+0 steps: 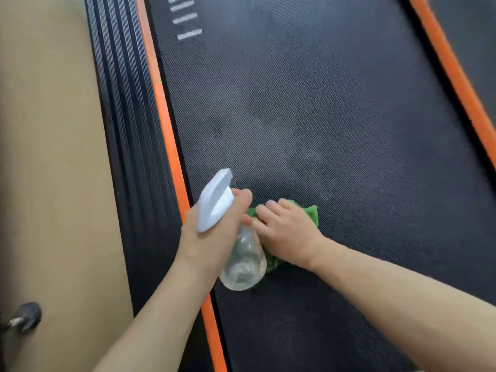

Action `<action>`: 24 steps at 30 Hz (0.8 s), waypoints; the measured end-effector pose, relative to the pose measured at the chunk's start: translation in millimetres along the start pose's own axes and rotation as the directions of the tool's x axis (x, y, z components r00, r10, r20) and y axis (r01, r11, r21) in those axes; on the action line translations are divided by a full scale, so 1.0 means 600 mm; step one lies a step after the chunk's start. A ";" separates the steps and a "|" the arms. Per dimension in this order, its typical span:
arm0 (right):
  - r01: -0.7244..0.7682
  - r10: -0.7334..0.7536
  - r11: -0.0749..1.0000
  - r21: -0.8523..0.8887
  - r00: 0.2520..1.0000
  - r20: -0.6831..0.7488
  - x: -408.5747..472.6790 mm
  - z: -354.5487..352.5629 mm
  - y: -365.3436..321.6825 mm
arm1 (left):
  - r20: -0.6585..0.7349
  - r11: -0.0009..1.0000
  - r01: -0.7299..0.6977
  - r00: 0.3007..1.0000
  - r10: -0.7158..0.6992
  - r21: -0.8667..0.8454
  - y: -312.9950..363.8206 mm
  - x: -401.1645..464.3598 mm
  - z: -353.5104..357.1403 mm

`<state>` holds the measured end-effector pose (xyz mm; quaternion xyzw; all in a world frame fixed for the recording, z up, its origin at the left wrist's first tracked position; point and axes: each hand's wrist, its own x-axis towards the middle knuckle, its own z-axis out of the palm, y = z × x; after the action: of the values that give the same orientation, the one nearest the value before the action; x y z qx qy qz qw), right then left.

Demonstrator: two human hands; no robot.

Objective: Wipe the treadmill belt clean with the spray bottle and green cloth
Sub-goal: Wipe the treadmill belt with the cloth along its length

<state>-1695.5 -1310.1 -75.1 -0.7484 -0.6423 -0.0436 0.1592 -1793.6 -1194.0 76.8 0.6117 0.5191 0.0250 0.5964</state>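
Observation:
The dark textured treadmill belt (308,116) fills most of the view, with faint damp-looking patches near its middle. My left hand (212,232) grips a clear spray bottle (243,261) with a white trigger head, held over the belt's left edge with the nozzle pointing up and away. My right hand (285,230) presses flat on a green cloth (312,213) lying on the belt just right of the bottle. Most of the cloth is hidden under my hand and behind the bottle.
Orange strips (167,130) run along both sides of the belt, with a black ribbed side rail (126,130) on the left. Beyond it lies tan flooring (48,157). A small dark caster-like object (25,316) sits at the lower left. White markings (188,20) show at the belt's top.

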 end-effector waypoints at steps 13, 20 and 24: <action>-0.677 0.671 0.735 -0.029 0.733 -0.115 0.053 0.026 -0.098 | 0.358 0.974 0.036 0.926 -0.117 0.225 0.000 0.175 -0.021; -0.647 0.624 0.729 -0.226 0.763 -0.171 0.001 0.008 -0.042 | 0.557 0.961 -0.119 0.829 -0.044 0.252 0.028 0.120 -0.051; -0.900 0.814 0.325 -0.289 0.422 -0.398 0.045 0.000 0.116 | 0.587 0.941 -0.131 0.806 -0.083 0.313 -0.001 0.136 -0.038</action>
<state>-1623.1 -1293.2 -80.6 -0.9798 -0.0983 -0.1714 0.0321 -1771.1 -1123.9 35.1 0.6884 0.2958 -0.2486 0.6138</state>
